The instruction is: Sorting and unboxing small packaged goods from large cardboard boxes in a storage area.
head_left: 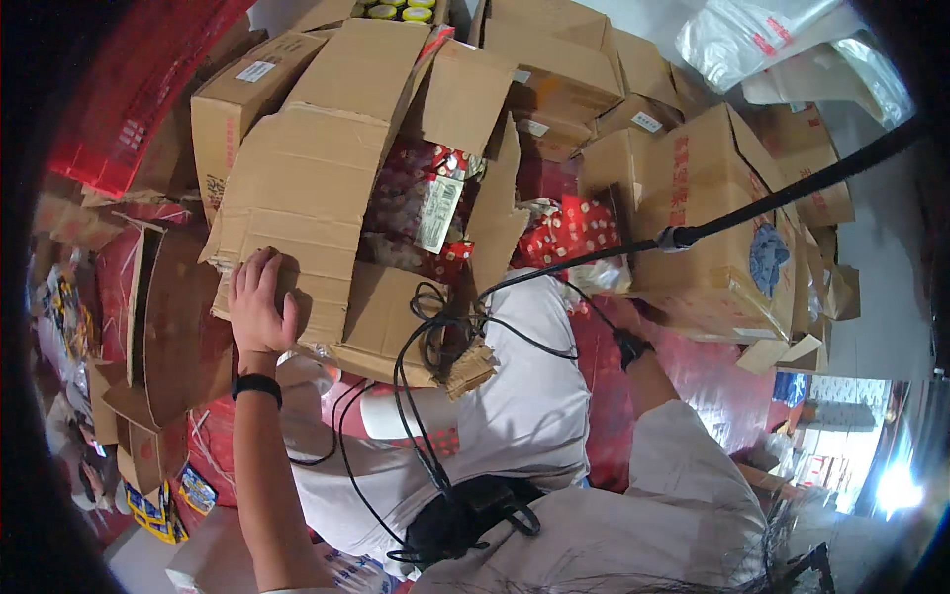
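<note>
My left hand point(262, 302), with a black band on its wrist, lies on a wide brown flap point(297, 188) of a large open cardboard box. Its fingers are stretched out on the cardboard, with nothing held. Inside the box are red and clear plastic packages point(404, 193), one bearing a white label. My right hand point(625, 319) reaches low to the right of my legs, below a red package with pale dots point(584, 233). That hand is blurred and partly hidden by shadow and a black cable, so its fingers and any hold cannot be made out.
Black cables point(435, 337) hang across my lap, and a dark strap crosses to the upper right. Cardboard boxes point(693, 188) stand right and behind. A red crate point(139, 109) sits upper left. Clear plastic bags point(757, 40) hang over the far right. Small packets point(163, 505) lie lower left.
</note>
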`<state>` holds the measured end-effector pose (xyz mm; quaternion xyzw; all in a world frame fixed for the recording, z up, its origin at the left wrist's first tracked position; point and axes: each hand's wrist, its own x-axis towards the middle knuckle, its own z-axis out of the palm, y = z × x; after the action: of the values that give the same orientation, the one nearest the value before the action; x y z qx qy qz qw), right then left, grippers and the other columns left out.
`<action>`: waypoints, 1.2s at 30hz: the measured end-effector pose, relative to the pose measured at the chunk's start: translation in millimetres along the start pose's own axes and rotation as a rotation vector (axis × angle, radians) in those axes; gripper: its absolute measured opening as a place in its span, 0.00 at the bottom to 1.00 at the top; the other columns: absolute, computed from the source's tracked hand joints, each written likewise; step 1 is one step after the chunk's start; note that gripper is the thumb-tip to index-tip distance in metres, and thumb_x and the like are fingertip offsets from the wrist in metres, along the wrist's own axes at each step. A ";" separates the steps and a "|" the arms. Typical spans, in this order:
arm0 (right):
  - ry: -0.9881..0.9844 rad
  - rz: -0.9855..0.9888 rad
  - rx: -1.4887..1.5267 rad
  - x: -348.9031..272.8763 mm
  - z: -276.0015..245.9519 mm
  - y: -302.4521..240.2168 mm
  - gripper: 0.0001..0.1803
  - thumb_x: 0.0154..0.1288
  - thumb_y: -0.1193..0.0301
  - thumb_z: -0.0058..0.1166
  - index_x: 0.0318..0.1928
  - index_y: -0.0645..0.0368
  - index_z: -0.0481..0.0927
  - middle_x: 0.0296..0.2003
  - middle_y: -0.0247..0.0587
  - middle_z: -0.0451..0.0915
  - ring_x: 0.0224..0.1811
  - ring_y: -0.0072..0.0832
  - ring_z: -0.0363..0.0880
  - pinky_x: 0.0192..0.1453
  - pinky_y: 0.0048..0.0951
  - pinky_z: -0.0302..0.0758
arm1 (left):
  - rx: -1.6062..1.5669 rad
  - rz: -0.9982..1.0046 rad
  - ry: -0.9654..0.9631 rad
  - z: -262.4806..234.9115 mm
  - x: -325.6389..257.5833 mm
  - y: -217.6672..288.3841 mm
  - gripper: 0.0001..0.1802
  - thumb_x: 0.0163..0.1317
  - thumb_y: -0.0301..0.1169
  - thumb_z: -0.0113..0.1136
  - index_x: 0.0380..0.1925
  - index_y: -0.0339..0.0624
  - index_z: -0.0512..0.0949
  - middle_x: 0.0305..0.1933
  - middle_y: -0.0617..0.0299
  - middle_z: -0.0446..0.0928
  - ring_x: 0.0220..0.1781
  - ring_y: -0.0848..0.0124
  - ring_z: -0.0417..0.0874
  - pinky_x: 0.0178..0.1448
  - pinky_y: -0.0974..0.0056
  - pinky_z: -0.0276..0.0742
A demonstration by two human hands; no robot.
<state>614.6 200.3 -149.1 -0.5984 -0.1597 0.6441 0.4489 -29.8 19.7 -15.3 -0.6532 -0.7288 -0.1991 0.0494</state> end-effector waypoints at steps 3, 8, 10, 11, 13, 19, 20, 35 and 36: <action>-0.079 0.155 -0.188 8.7 -36.8 40.5 0.18 0.70 0.61 0.52 0.55 0.57 0.79 0.46 0.41 0.83 0.52 0.32 0.81 0.55 0.36 0.79 | -0.020 0.003 -0.023 0.4 -0.2 -2.0 0.32 0.53 0.42 0.53 0.58 0.39 0.74 0.64 0.47 0.71 0.68 0.47 0.68 0.76 0.43 0.56; -0.680 0.281 -0.181 27.3 -87.7 70.4 0.17 0.64 0.64 0.57 0.52 0.55 0.82 0.46 0.41 0.84 0.56 0.35 0.81 0.60 0.40 0.79 | -0.005 0.028 0.000 0.6 0.9 -2.7 0.31 0.53 0.41 0.53 0.57 0.39 0.74 0.64 0.48 0.72 0.67 0.47 0.69 0.75 0.43 0.57; -0.711 0.326 -0.002 29.1 -87.5 68.8 0.17 0.65 0.64 0.56 0.52 0.57 0.81 0.47 0.41 0.83 0.56 0.38 0.81 0.59 0.42 0.79 | 0.003 0.018 -0.008 0.3 1.4 -1.3 0.31 0.53 0.41 0.53 0.57 0.39 0.74 0.63 0.48 0.72 0.67 0.47 0.70 0.75 0.42 0.57; -0.617 0.251 -0.042 29.0 -82.8 66.1 0.17 0.66 0.65 0.54 0.53 0.58 0.80 0.48 0.42 0.83 0.56 0.39 0.81 0.59 0.44 0.79 | -0.008 0.032 0.017 -0.3 1.2 -0.5 0.31 0.52 0.40 0.54 0.57 0.40 0.74 0.63 0.48 0.73 0.67 0.47 0.70 0.75 0.42 0.57; -0.429 0.103 -0.128 26.8 -66.4 60.1 0.17 0.69 0.65 0.52 0.54 0.60 0.79 0.50 0.43 0.82 0.55 0.43 0.81 0.59 0.46 0.79 | -0.002 0.016 0.008 -0.9 1.3 0.7 0.31 0.52 0.40 0.54 0.57 0.40 0.74 0.63 0.48 0.73 0.67 0.47 0.70 0.75 0.43 0.57; -0.571 -0.457 -1.028 -2.9 1.5 36.0 0.14 0.71 0.60 0.54 0.45 0.56 0.82 0.46 0.40 0.84 0.46 0.36 0.83 0.48 0.37 0.80 | -0.004 -0.013 0.003 -0.3 -1.0 -0.5 0.31 0.53 0.42 0.53 0.58 0.39 0.74 0.64 0.48 0.72 0.68 0.49 0.69 0.75 0.44 0.57; -0.644 -0.581 -1.122 -14.2 13.5 27.7 0.14 0.71 0.60 0.54 0.44 0.57 0.82 0.44 0.39 0.84 0.43 0.33 0.83 0.46 0.35 0.80 | -0.006 -0.031 0.005 -0.1 -1.4 -0.9 0.31 0.53 0.42 0.53 0.58 0.39 0.74 0.64 0.48 0.72 0.68 0.49 0.69 0.75 0.44 0.57; -0.430 0.202 -0.442 36.6 342.8 71.5 0.43 0.65 0.53 0.62 0.71 0.63 0.62 0.71 0.54 0.64 0.76 0.46 0.56 0.78 0.44 0.51 | -0.035 -0.019 0.020 -4.2 2.0 3.1 0.31 0.52 0.44 0.53 0.54 0.38 0.76 0.60 0.47 0.74 0.65 0.48 0.72 0.74 0.44 0.60; -0.484 0.190 -0.424 48.0 346.7 90.0 0.41 0.64 0.53 0.64 0.70 0.63 0.65 0.68 0.53 0.68 0.73 0.43 0.60 0.75 0.42 0.55 | -0.062 -0.029 0.019 -4.0 2.8 3.0 0.31 0.51 0.44 0.53 0.54 0.38 0.76 0.60 0.47 0.74 0.65 0.48 0.72 0.74 0.44 0.59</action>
<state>268.5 303.0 -165.4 -0.5204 -0.3355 0.7590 0.2014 -28.1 21.0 -10.1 -0.6420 -0.7311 -0.2284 0.0333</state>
